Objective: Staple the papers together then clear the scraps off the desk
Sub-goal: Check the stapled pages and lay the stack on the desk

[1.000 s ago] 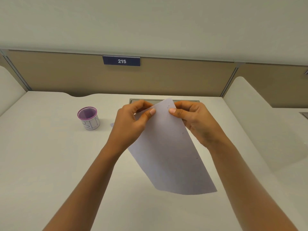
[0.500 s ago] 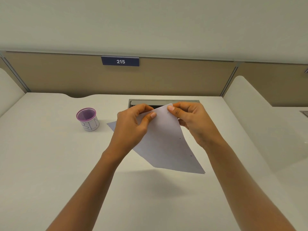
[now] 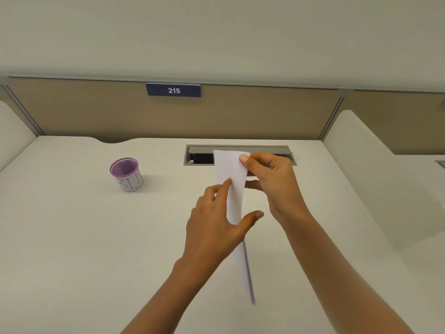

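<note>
White papers [image 3: 231,174] hang nearly edge-on above the middle of the desk [image 3: 72,237], their lower end blurred. My right hand [image 3: 272,182] pinches their top corner between thumb and fingers. My left hand [image 3: 216,225] is lower, fingers spread, with its fingertips on the sheet's left face and its thumb out on the right side. I cannot see a stapler or loose scraps.
A small purple-rimmed mesh cup [image 3: 126,174] labelled BIN stands at the left of the desk. A grey cable slot [image 3: 240,150] with a raised flap lies behind the papers. Beige partitions and a sign 215 [image 3: 173,90] close the back; a white divider [image 3: 375,179] bounds the right.
The papers have swung from facing me to nearly edge-on. My left hand has let go of the top corner and moved down along the sheet; my right hand kept its pinch.
</note>
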Action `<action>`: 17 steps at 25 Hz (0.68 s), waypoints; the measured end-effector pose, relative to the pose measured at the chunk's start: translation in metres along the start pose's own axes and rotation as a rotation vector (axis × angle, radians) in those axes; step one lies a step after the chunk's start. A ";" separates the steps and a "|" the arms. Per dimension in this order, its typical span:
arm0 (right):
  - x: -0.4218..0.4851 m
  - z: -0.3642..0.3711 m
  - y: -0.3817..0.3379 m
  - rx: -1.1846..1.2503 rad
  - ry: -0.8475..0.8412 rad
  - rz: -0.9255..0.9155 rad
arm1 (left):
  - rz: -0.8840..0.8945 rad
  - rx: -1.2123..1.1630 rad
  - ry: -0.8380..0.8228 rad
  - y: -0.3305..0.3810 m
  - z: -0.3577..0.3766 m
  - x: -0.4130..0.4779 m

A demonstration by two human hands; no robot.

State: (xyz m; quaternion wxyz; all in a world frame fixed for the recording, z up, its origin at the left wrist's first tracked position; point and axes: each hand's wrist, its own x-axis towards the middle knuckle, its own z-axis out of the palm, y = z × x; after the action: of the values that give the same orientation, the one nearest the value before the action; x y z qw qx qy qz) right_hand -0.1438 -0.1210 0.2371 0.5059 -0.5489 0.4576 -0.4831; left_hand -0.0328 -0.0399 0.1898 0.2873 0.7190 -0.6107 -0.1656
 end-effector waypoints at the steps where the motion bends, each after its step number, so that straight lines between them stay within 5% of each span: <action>1: -0.001 0.004 0.003 -0.001 0.004 0.000 | -0.012 -0.008 -0.024 0.001 0.003 0.000; 5: -0.006 0.017 0.011 0.017 -0.023 -0.011 | -0.040 -0.100 -0.014 -0.006 0.007 0.005; 9: -0.009 0.013 0.016 0.073 -0.070 -0.068 | -0.054 -0.432 0.038 -0.023 0.006 0.012; 14: -0.011 -0.016 0.051 -0.061 0.113 -0.110 | -0.113 -0.727 -0.043 -0.051 0.005 0.012; 17: -0.021 -0.035 0.084 -0.090 0.145 0.034 | -0.144 -0.836 -0.044 -0.063 0.004 0.005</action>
State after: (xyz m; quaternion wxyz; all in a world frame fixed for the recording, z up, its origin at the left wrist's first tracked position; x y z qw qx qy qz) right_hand -0.1825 -0.1103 0.1523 0.4544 -0.5266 0.5235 -0.4921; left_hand 0.0153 -0.0398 0.1483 0.5290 0.5778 -0.4450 -0.4340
